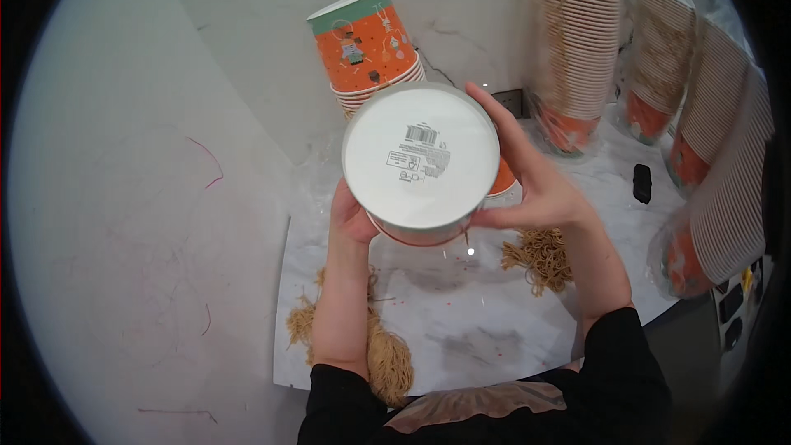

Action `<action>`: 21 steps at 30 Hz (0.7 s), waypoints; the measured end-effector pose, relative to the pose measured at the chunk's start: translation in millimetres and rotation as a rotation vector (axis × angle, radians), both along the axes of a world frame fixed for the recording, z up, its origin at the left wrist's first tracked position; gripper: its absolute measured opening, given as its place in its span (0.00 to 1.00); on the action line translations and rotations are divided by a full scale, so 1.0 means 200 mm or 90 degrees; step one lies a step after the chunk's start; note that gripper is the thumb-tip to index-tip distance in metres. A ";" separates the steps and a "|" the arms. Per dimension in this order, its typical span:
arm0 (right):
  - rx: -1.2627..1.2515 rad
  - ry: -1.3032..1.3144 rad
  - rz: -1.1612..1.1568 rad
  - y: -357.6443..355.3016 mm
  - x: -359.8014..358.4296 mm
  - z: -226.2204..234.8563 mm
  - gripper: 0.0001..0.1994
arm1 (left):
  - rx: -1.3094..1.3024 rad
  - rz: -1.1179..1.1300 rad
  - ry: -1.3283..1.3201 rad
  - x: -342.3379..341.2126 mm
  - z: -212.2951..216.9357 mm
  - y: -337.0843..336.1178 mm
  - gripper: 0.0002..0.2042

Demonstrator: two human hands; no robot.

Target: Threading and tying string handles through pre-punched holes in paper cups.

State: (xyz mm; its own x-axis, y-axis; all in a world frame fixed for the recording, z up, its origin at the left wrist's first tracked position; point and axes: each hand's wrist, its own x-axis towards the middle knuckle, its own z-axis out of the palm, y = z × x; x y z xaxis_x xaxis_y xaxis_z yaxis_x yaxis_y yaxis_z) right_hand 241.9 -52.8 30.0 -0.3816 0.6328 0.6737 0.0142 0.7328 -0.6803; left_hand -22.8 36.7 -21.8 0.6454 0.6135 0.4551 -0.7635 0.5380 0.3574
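Observation:
A large round paper tub (pixel 420 198) is held up between my two hands. Its white printed base faces up toward me, and its coloured side wall barely shows. My left hand (pixel 354 213) supports its lower left side, fingers mostly hidden behind it. Around the right side curves my right hand (pixel 531 189), thumb low and fingers high. An orange piece with a white rim (pixel 503 181) shows between the tub and my right palm; I cannot tell what it belongs to. Behind the tub stands a stack of orange and green patterned paper tubs (pixel 362 45).
Several tall plastic-wrapped tub stacks (pixel 577 41) line the right side. Bundles of tan, string-like strands lie on the marbled table: one long bundle (pixel 390 363) by my left forearm, another clump (pixel 544 259) by my right. A small black object (pixel 642 184) rests near the wrapped stacks.

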 end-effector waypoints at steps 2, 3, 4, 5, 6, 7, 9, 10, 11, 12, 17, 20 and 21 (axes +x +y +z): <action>0.043 0.006 -0.011 -0.04 -0.06 0.01 0.71 | -0.003 -0.075 0.006 0.00 0.04 -0.02 0.23; 0.080 0.005 -0.024 -0.05 -0.10 0.00 0.76 | 0.000 -0.074 0.001 -0.01 0.03 -0.01 0.23; 0.083 0.000 -0.023 -0.06 -0.14 -0.01 0.76 | 0.034 -0.081 -0.032 -0.03 0.01 0.03 0.24; 0.100 0.011 -0.034 -0.07 -0.18 -0.01 0.76 | 0.068 -0.082 -0.064 -0.05 0.01 0.03 0.25; 0.117 0.023 -0.044 -0.07 -0.23 0.00 0.75 | 0.072 -0.076 -0.068 -0.08 0.02 0.03 0.25; 0.229 -0.039 -0.119 -0.07 -0.27 0.05 0.73 | 0.089 -0.008 -0.053 -0.12 0.03 0.02 0.25; 0.293 -0.053 -0.107 -0.02 -0.35 0.12 0.69 | 0.115 0.111 -0.028 -0.15 0.06 0.01 0.26; 0.321 -0.047 -0.090 0.00 -0.38 0.19 0.66 | 0.128 0.170 -0.015 -0.17 0.08 0.01 0.27; 0.388 -0.033 -0.104 0.06 -0.43 0.27 0.64 | 0.142 0.232 0.000 -0.20 0.11 0.00 0.27; 0.455 -0.017 -0.116 0.13 -0.47 0.35 0.61 | 0.154 0.295 0.015 -0.23 0.14 -0.02 0.27; 0.567 -0.036 -0.152 0.51 -0.62 0.79 0.60 | -0.061 0.122 -0.024 -0.35 0.16 0.03 0.38; 0.505 -0.158 -0.159 0.63 -0.64 0.99 0.62 | -0.062 0.275 -0.010 -0.27 0.24 -0.06 0.40; 0.415 -0.261 -0.158 0.65 -0.65 1.04 0.63 | -0.061 0.281 -0.014 -0.27 0.24 -0.07 0.40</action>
State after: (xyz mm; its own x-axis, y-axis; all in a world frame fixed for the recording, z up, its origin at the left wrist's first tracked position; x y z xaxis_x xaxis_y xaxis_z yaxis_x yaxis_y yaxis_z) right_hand 112.7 76.9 237.7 -0.5782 0.2602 0.7733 0.3848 0.9227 -0.0227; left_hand -76.5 23.0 25.8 0.3039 0.8675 0.3938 -0.9338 0.1893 0.3035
